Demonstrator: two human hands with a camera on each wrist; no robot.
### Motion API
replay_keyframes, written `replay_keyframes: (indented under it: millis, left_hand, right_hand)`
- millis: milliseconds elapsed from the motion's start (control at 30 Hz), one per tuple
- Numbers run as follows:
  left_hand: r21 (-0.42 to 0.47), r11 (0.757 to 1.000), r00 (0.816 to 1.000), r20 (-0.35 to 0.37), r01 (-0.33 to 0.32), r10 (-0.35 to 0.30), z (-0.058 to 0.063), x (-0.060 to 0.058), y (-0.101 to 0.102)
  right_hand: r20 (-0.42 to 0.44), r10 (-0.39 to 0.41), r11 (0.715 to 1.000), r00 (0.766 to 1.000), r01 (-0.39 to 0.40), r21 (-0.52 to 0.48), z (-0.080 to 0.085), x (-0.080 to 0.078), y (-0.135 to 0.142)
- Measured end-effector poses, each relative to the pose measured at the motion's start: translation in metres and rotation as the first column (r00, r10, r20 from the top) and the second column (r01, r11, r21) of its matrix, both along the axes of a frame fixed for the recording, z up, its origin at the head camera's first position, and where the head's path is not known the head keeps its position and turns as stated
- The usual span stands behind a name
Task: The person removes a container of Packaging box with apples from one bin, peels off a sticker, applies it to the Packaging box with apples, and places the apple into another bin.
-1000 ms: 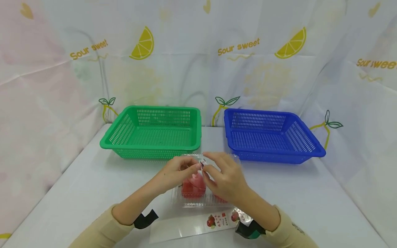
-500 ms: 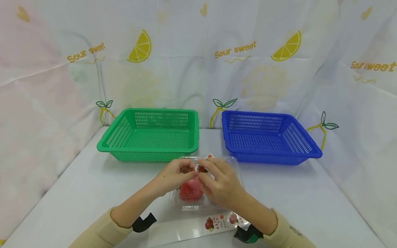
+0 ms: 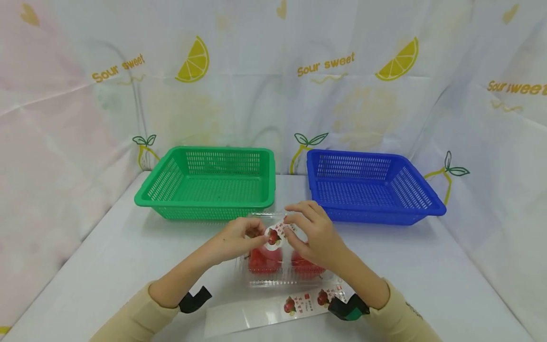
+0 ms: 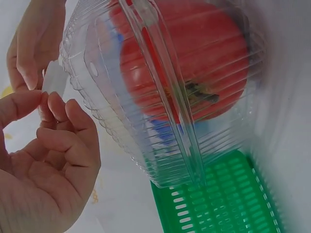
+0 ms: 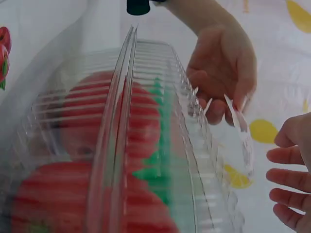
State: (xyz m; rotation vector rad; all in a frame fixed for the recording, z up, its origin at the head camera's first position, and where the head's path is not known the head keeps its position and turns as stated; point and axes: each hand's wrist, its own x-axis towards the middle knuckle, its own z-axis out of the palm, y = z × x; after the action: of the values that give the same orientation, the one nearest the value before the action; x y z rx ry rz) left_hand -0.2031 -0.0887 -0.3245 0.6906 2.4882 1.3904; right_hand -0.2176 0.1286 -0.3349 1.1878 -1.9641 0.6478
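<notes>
In the head view, my left hand [image 3: 239,238] pinches a white fruit sticker [image 3: 272,243] between thumb and fingertips, over the lid of a clear plastic clamshell box [image 3: 287,274]. The sticker carries a printed red fruit and red lettering. My right hand [image 3: 319,236] hovers at the sticker's other end, fingers bent and spread. The right wrist view shows these right fingers [image 5: 286,171] apart from the sticker [image 5: 241,128], which hangs from the left hand [image 5: 226,68]. Inside the closed box sit red tomato-like fruits [image 4: 194,63], one with a brownish-green stem visible.
A glossy sticker backing strip [image 3: 245,316] with two printed stickers lies in front of the box. Behind stand a green basket [image 3: 205,205] on the left and a blue basket [image 3: 376,210] on the right. A printed cloth [image 3: 273,104] hangs at the back.
The sticker has turned from a folded, half-hidden position to show its printed face. My right fingers have drawn away from it and spread; the left hand keeps its pinch. The box stays put.
</notes>
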Motion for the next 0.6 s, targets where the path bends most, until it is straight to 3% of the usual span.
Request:
replay_keyframes:
  millis: [133, 267, 467, 600]
  left_hand:
    - [-0.017, 1.0, 1.0, 0.001, 0.026, -0.026, 0.0, -0.002, -0.003]
    - [-0.041, 0.998, 0.999, -0.014, 0.048, -0.049, 0.002, -0.005, -0.006]
    - [-0.076, 0.993, 0.995, -0.038, 0.087, -0.09, 0.005, -0.01, -0.01]
    - [-0.088, 0.99, 0.993, -0.034, 0.11, -0.113, 0.006, -0.014, -0.012]
  right_hand:
    - [0.165, 0.041, 0.999, 0.985, -0.036, -0.034, -0.002, -0.01, 0.009]
    - [0.308, 0.011, 1.0, 0.951, -0.008, -0.01, -0.005, -0.018, 0.016]
    - [0.505, -0.06, 0.998, 0.861, 0.034, 0.061, -0.007, -0.022, 0.021]
    - [0.574, -0.069, 0.997, 0.816, 0.047, 0.053, -0.008, -0.024, 0.021]
